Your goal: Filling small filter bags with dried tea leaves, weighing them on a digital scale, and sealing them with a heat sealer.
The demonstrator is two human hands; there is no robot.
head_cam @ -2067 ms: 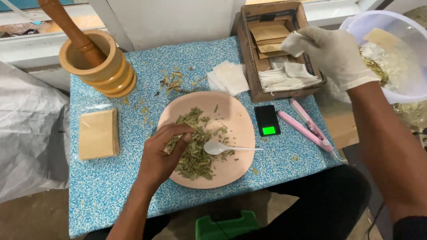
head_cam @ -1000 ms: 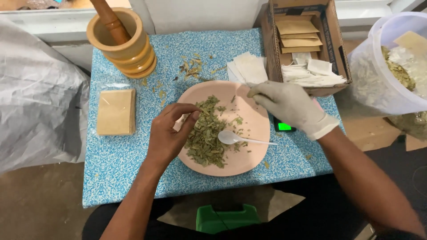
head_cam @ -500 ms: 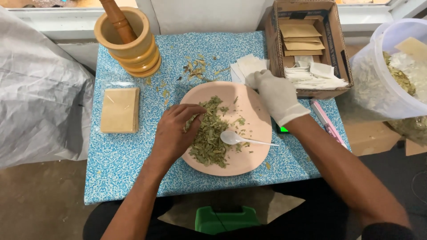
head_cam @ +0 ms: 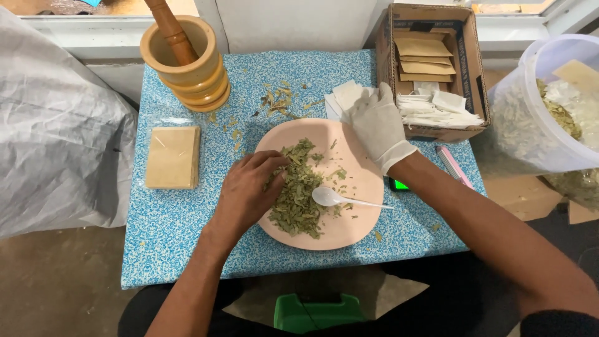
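Note:
My bare left hand (head_cam: pixel 249 190) rests on the pile of dried green leaves (head_cam: pixel 298 190) on the pink plate (head_cam: pixel 359 231), fingers curled into the leaves. A white plastic spoon (head_cam: pixel 340 199) lies on the plate to the right of the pile. In a white glove, my right hand (head_cam: pixel 375 125) reaches over the plate's far rim and lies palm down on the stack of white paper squares (head_cam: pixel 344 95) at the plate's back. I cannot tell if it grips a square.
A wooden mortar with pestle (head_cam: pixel 184 59) stands back left. A tan packet (head_cam: pixel 173 156) lies left. A cardboard box of envelopes and sachets (head_cam: pixel 430 68) sits back right, a clear tub of leaves (head_cam: pixel 549 112) beyond the blue table's right edge, with a pink pen (head_cam: pixel 454 166) and a small scale (head_cam: pixel 399 185).
My gloved right hand came back from the tub on the right, crossed above the plate and settled on the white paper squares. My left hand stayed in the leaves.

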